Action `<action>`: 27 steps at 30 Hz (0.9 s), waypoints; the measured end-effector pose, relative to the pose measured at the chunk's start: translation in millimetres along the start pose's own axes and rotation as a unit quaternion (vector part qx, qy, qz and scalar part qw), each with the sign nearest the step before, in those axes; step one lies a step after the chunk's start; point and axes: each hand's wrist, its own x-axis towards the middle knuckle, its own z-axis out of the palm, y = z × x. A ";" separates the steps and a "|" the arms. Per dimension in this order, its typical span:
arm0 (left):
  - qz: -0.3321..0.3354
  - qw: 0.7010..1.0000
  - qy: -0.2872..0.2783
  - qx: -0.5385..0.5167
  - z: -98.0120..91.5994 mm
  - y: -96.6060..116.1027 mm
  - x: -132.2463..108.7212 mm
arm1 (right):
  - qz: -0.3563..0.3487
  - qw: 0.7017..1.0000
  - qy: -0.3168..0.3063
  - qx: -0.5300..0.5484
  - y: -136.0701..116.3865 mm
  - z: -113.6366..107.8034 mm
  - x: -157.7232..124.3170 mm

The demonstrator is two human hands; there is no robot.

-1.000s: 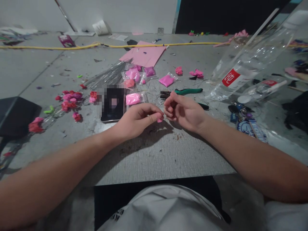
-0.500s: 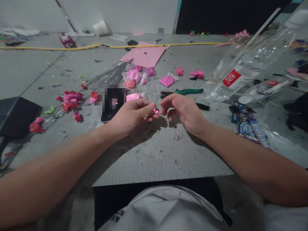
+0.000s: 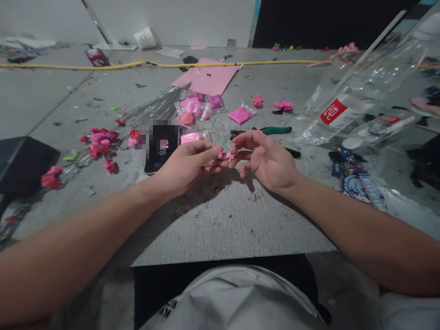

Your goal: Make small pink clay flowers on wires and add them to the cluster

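Clay (image 3: 230,156), pinched in left hand (image 3: 182,164), sits crosswise toward right hand's (image 3: 271,161) loosely spread fingers, contact there unclear.

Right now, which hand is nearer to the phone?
Left. The left hand is close beside the phone, hiding its lower right corner from view; the right hand is farther right, beyond the left hand.

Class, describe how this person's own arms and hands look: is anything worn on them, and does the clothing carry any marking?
The left hand and right hand are ungloved, with nothing visible on fingers or wrists. No sleeve covers the visible left forearm or right forearm. The whitish-grey garment bears a dark print, too unclear to read.
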 end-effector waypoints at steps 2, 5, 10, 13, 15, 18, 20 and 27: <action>0.022 1.000 0.000 0.017 -0.1 -0.4 0.1 | 0.004 1.000 0.010 0.009 -1.7 1.7 -0.2; 0.064 0.996 0.001 0.056 0.7 -0.4 -1.4 | 0.019 0.999 0.033 0.026 -3.9 3.8 0.9; 0.106 0.986 0.009 0.130 1.0 0.8 -4.5 | 0.043 0.995 0.075 0.054 -6.8 6.3 3.5; 0.129 0.967 0.021 0.220 -3.8 2.3 -1.7 | 0.059 0.991 0.092 0.073 -9.1 6.9 3.7; 0.166 0.922 0.011 0.350 -9.6 2.9 2.4 | 0.069 0.989 0.095 0.086 -11.0 7.2 3.0; 0.260 0.797 -0.060 0.542 -19.0 2.0 8.4 | 0.080 0.987 0.095 0.107 -13.3 7.7 1.6; 0.303 0.732 -0.106 0.601 -23.2 0.2 10.2 | 0.086 0.985 0.091 0.119 -13.9 8.0 0.7; 0.319 0.740 -0.108 0.583 -21.3 -4.3 7.8 | 0.088 0.988 0.041 0.118 -11.2 5.9 -0.1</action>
